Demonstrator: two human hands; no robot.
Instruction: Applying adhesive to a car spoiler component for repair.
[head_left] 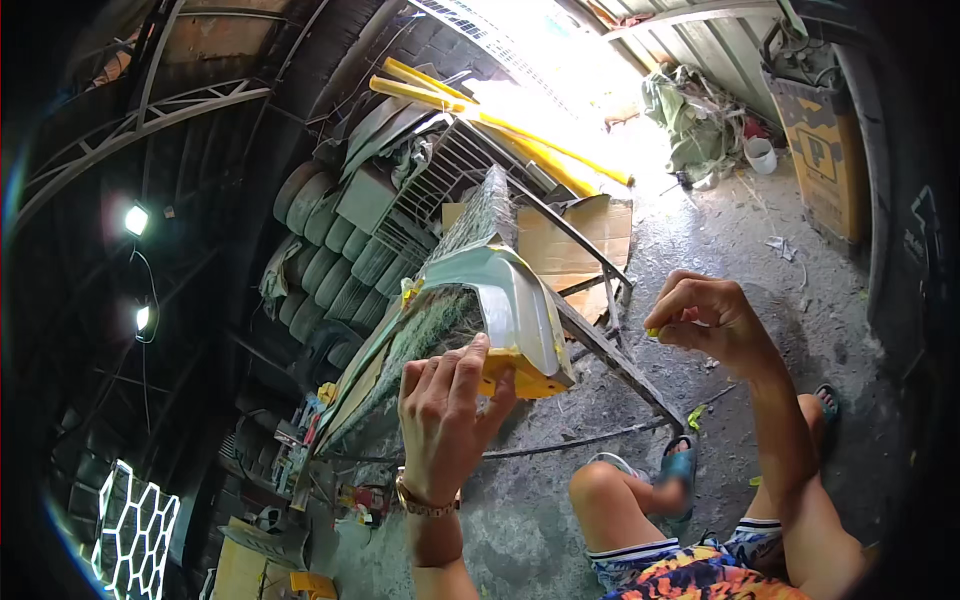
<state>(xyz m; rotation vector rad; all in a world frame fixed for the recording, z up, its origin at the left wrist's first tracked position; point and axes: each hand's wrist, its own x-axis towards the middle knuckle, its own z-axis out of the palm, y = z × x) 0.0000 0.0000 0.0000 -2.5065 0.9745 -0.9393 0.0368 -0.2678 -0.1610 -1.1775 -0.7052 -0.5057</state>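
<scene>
A curved grey-white panel (pixel 520 300), like a car body part, lies on a metal stand in front of me, its near end yellow and patches of yellow along its edges. My left hand (pixel 445 415), a watch on its wrist, grips that near end with the thumb on the yellow face and the fingers at the inner edge. Off to the right of the panel, my right hand (pixel 705 318) is raised with thumb and forefinger pinched on a small yellow piece (pixel 653 332), which looks like a scrap of tape.
The metal stand's legs (pixel 630 375) reach toward my feet. A yellow-green strip (pixel 696 416) lies on the grey floor (pixel 790 330). Stacked tyres (pixel 330 250), long yellow poles (pixel 520 128) and flattened cardboard (pixel 590 240) are beyond. A tall yellowish box (pixel 820 155) stands at far right.
</scene>
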